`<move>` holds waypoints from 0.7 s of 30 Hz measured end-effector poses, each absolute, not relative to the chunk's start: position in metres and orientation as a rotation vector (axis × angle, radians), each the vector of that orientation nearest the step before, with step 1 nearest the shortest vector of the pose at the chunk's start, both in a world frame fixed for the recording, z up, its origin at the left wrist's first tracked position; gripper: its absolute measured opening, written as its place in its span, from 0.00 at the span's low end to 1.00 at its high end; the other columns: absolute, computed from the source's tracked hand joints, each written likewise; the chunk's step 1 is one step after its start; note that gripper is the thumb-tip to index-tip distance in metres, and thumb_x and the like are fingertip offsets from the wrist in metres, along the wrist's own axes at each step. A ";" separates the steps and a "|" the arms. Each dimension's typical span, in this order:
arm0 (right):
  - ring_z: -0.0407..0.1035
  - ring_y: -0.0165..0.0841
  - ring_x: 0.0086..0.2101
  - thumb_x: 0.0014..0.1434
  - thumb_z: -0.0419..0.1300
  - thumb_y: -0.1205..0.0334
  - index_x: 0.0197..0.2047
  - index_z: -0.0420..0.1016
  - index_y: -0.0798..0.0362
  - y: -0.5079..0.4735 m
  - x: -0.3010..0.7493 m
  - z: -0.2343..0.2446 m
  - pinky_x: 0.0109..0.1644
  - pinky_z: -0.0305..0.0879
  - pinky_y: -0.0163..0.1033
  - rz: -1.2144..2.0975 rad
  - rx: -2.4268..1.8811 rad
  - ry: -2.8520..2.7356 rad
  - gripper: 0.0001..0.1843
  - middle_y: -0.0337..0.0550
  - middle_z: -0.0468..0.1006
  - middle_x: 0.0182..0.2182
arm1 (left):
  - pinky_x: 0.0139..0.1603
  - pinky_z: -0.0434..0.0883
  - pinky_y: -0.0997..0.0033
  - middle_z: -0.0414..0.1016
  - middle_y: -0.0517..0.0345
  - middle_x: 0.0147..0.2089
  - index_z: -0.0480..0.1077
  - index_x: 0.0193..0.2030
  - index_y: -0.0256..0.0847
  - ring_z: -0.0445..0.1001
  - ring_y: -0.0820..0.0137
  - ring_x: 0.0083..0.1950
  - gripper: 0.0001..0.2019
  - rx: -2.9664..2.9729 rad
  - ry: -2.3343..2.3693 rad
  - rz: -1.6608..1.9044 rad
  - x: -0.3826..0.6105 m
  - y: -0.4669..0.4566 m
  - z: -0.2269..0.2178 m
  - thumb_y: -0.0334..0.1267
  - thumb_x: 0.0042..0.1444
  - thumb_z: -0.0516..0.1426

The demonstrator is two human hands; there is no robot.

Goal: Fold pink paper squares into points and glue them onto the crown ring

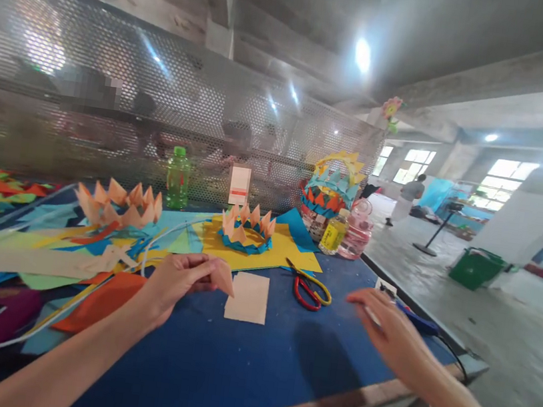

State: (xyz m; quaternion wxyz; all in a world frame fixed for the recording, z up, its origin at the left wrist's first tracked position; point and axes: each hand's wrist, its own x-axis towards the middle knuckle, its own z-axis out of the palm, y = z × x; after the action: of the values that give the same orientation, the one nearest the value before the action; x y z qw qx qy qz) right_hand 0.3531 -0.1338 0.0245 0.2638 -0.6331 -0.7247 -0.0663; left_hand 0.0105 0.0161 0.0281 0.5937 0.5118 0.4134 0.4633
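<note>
Between the thumb and fingers of my left hand [184, 282] is a folded peach paper piece [224, 278], its point toward the right. Just below and right of it, a square stack of peach paper [248, 298] lies on the blue tabletop [248, 369]. My right hand [387, 331] hovers over the table's right side, fingers stretched out and partly overlapping. Beyond it rests a blue glue gun [415, 319], partly covered by the hand. Scissors with red and yellow handles [310, 291] lie between my hands. Behind them stands a peach and blue paper crown [246, 230] on yellow paper [290, 250].
A larger peach paper crown [119, 206] and coloured sheets cover the left side. A green bottle [178, 177], a yellow-labelled bottle [334, 231] and a pink jug [357, 230] stand behind. Stacked crowns [332, 185] are by the perforated screen [165, 94]. A person [408, 196] stands far right.
</note>
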 end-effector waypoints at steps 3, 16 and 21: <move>0.73 0.44 0.37 0.57 0.51 0.66 0.39 0.74 0.49 -0.140 0.457 -0.008 0.43 0.65 0.50 -0.425 -1.992 -1.900 0.11 0.54 0.78 0.37 | 0.31 0.72 0.73 0.79 0.56 0.27 0.79 0.27 0.36 0.74 0.70 0.28 0.13 1.178 0.981 1.046 0.012 0.015 0.028 0.42 0.35 0.68; 0.74 0.47 0.41 0.38 0.52 0.76 0.44 0.67 0.56 -0.132 0.520 -0.027 0.44 0.65 0.43 -0.331 -2.386 -1.686 0.26 0.52 0.79 0.37 | 0.30 0.73 0.78 0.80 0.57 0.29 0.80 0.29 0.37 0.75 0.72 0.30 0.18 1.233 0.997 1.011 0.009 0.022 0.020 0.48 0.34 0.70; 0.74 0.41 0.35 0.49 0.53 0.68 0.47 0.65 0.55 -0.133 0.518 -0.023 0.37 0.64 0.38 -0.360 -2.426 -1.541 0.19 0.49 0.79 0.35 | 0.30 0.74 0.78 0.81 0.58 0.28 0.80 0.27 0.39 0.75 0.72 0.29 0.16 1.238 1.016 1.006 0.009 0.022 0.023 0.47 0.32 0.71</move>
State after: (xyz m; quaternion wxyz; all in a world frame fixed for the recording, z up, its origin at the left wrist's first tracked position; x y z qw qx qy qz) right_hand 0.5185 -0.1329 -0.0229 0.1224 -0.8313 -0.5280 -0.1232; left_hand 0.0095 0.0222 0.0231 0.5855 0.5307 0.4355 0.4312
